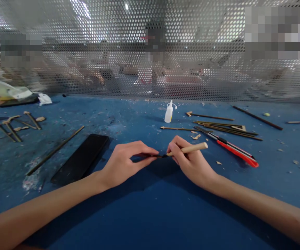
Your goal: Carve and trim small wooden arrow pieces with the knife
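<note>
My left hand (129, 159) is closed in a pinch, thumb and forefinger on a small, thin dark piece (159, 156) low over the blue table. Facing it, my right hand (186, 158) grips a pale wooden-handled tool (195, 148) like a pen. The tool's dark tip meets or nearly meets the end of the pinched piece; its exact kind is too small to make out. Beyond both hands stands a white squeeze bottle (168, 114) with a pointed nozzle. A red utility knife (237, 152) with its blade out lies right of my right hand.
A black phone (82, 159) and a dark stick (56, 151) lie at left. Several thin sticks (228, 129) are bunched at right, with a darker rod (258, 118) behind. Hammer-like wooden pieces (10, 128) lie far left. A perforated metal screen (129, 69) borders the back.
</note>
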`<control>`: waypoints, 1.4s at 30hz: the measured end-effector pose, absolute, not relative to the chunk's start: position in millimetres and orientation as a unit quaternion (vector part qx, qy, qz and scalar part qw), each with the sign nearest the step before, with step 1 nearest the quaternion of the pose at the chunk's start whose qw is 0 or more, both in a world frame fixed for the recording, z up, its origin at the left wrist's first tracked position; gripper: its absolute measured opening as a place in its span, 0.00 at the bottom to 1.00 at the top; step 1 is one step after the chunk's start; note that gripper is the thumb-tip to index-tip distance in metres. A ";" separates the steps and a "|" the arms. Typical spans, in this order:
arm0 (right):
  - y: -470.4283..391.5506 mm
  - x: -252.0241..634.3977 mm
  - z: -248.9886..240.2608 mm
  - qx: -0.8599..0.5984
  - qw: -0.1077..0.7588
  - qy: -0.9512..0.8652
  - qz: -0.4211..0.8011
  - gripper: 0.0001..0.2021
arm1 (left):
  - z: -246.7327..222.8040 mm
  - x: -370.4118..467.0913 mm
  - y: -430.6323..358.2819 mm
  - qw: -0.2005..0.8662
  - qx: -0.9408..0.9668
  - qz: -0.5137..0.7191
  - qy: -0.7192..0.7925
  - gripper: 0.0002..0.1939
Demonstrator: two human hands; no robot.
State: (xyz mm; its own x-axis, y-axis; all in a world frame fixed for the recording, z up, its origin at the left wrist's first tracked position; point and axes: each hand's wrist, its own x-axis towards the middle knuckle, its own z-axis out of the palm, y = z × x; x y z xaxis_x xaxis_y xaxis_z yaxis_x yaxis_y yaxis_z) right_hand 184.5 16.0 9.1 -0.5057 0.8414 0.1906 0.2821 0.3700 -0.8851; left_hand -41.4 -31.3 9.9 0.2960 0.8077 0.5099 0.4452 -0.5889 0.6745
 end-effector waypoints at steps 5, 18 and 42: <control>14.4 185.1 8.2 -0.373 0.335 -0.760 0.414 0.17 | 11.1 -42.2 -29.4 0.318 0.705 0.455 0.441 0.08; 16.4 184.7 1.9 -0.364 0.368 -0.739 0.433 0.20 | 6.1 -43.1 -21.6 0.340 0.746 0.376 0.433 0.07; 13.2 180.0 10.0 -0.363 0.347 -0.747 0.436 0.21 | 4.9 -42.9 -20.1 0.332 0.753 0.370 0.431 0.08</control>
